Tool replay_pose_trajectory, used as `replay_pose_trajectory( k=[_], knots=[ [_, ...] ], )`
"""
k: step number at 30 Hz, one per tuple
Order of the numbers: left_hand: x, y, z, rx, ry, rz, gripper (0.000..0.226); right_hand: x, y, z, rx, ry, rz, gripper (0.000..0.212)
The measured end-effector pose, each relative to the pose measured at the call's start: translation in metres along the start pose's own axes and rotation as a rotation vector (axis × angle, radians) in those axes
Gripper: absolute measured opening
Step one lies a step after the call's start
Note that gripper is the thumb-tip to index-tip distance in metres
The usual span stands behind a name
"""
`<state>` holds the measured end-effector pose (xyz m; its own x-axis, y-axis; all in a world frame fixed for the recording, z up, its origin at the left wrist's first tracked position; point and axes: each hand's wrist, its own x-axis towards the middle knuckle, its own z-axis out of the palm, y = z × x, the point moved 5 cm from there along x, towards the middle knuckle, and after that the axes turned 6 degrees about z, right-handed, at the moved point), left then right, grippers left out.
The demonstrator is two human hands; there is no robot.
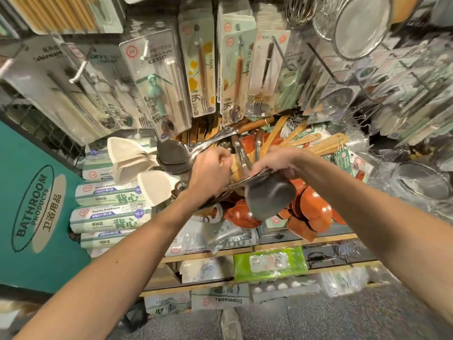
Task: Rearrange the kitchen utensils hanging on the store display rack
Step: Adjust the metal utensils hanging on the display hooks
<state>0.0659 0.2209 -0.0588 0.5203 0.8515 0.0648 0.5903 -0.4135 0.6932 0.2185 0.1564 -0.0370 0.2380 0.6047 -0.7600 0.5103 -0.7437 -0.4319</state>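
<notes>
A wire display rack point(56, 138) carries blister-packed forks and spoons point(201, 67) on hooks, above pale wooden shelves point(196, 255) of wrapped packs and a speckled grey floor point(318, 320). Both bare forearms reach forward. The left hand point(210, 170) curls its fingers among hanging handles; whether it grips one I cannot tell. The right hand point(277, 160) clasps the neck of a dull grey steel spatula point(269, 195), blade down, before glossy red-brown wooden ladles point(311, 207).

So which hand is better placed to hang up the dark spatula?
Right, likely: the right hand grips the dark spatula near its head; the left hand is curled beside it, its hold unclear.
</notes>
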Motion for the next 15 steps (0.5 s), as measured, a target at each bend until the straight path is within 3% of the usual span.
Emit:
replay_pose_trajectory(
  k=[3,6,8,10,15],
  knots=[
    [0.002,0.0,0.026,-0.541,-0.164,-0.33,0.025,-0.017,0.011,-0.001,-0.008,0.021,0.033,0.018],
    [-0.003,0.003,0.046,-0.775,-0.304,-0.572,0.033,-0.03,0.023,0.005,0.022,-0.037,0.057,0.017],
    [-0.007,0.008,0.051,-0.807,-0.338,-0.636,0.041,-0.039,0.028,0.006,0.0,-0.035,0.039,0.028],
    [-0.012,0.017,0.054,-0.849,-0.374,-0.657,0.047,-0.049,0.032,0.008,0.019,-0.038,-0.015,0.021],
    [-0.031,0.064,0.058,-1.215,-0.426,-0.731,0.03,-0.079,0.045,0.019,0.09,-0.084,-0.223,0.007]
  ],
)
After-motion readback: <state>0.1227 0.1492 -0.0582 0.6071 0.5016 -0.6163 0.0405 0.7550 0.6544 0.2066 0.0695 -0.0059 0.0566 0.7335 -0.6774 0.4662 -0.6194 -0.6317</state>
